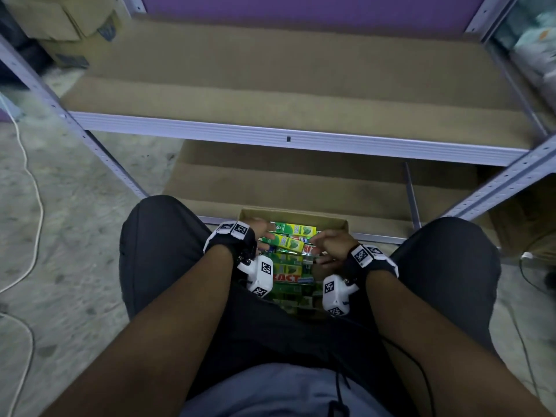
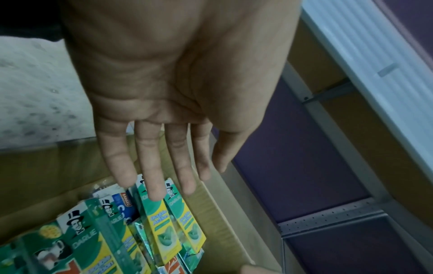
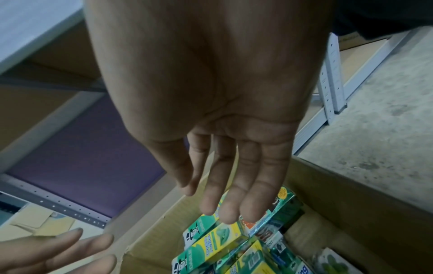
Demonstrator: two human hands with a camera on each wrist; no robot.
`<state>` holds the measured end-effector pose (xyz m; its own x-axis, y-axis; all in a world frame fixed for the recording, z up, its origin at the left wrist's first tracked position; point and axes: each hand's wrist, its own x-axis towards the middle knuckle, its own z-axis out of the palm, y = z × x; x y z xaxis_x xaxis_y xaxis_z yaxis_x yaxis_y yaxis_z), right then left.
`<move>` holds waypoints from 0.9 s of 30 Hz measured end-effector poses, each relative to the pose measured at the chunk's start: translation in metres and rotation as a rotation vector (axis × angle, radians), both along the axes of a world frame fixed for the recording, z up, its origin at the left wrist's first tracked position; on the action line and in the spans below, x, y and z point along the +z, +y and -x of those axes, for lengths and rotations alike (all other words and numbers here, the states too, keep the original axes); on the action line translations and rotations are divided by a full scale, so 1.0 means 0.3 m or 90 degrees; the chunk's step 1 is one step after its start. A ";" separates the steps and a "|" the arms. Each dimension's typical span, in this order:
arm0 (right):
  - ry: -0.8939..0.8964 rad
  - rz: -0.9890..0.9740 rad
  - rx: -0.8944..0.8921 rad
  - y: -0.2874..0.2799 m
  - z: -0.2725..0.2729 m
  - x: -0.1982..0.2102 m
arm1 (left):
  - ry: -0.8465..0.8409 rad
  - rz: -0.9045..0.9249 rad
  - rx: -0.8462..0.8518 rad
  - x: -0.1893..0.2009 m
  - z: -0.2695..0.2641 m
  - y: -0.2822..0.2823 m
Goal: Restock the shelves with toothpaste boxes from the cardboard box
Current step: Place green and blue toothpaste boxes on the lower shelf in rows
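Both hands, left (image 1: 261, 236) and right (image 1: 332, 246), reach into the cardboard box (image 1: 301, 215) of toothpaste boxes (image 1: 293, 236).

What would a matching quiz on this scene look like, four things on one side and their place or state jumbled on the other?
Things:
1. left hand
2. cardboard box
3. toothpaste boxes
4. white cable

Places or states:
A. packed inside the carton
B. open, fingers straight above the packs
C. trailing over the concrete floor
D. on the floor between the person's knees

Pairs: 1-B, 2-D, 3-A, 4-C
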<state>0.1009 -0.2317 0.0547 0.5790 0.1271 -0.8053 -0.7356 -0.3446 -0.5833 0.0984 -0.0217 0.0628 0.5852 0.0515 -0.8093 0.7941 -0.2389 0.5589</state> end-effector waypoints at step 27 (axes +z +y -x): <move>-0.262 0.157 0.194 0.015 -0.023 0.256 | -0.352 -0.269 -0.284 0.294 -0.025 0.054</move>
<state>0.1079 -0.2271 0.1314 0.8181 0.1750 -0.5477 -0.3100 -0.6680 -0.6765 0.1060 -0.0055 0.1511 0.9307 -0.0447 -0.3630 0.2114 -0.7442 0.6336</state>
